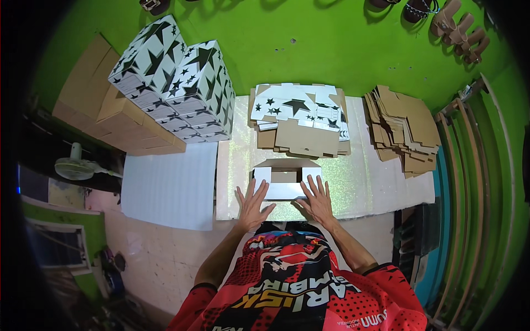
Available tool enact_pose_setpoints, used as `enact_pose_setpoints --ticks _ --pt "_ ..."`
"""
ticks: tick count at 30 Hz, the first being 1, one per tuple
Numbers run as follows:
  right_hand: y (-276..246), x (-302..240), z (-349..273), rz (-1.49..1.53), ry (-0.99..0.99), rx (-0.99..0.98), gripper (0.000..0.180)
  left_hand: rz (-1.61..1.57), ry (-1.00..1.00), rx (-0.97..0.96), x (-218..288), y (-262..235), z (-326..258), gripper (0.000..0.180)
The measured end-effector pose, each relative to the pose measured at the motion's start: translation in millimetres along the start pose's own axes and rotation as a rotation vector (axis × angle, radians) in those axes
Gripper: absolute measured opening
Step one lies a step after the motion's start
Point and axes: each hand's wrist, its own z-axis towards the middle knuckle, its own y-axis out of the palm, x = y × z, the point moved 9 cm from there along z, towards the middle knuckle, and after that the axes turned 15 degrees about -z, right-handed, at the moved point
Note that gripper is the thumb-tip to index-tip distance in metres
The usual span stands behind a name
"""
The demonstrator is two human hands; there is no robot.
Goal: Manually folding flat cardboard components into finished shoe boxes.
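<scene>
Left hand (253, 205) and right hand (317, 201), fingers spread flat, press half-folded white box (286, 182) on glittery bench (364, 182). Beyond: flat star-print blanks (298, 107), brown cardboard stack (403, 127), finished star boxes (176, 83) far left.

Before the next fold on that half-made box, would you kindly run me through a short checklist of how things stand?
1. Left hand flat, fingers spread, at the left side of the half-folded box: ok.
2. Right hand flat at the box's right side: ok.
3. Box rests on the shiny mat, clear of its edges: ok.
4. Both side flaps stand up evenly: cannot tell, the fisheye bends the edges.
5. Flat star-printed blanks lie stacked straight behind the box: ok.
6. Finished star boxes stacked to the left, apart from the box in hand: ok.
</scene>
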Motion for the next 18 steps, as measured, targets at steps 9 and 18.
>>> enact_pose_setpoints --ticks 9,18 --pt "-7.6 -3.7 0.0 -0.02 0.002 0.005 0.083 0.027 0.041 -0.114 -6.9 -4.7 18.6 0.109" --pt "-9.3 -32.5 32.8 0.054 -0.014 0.052 0.092 0.03 0.088 -0.076 -24.4 -5.2 27.7 0.109"
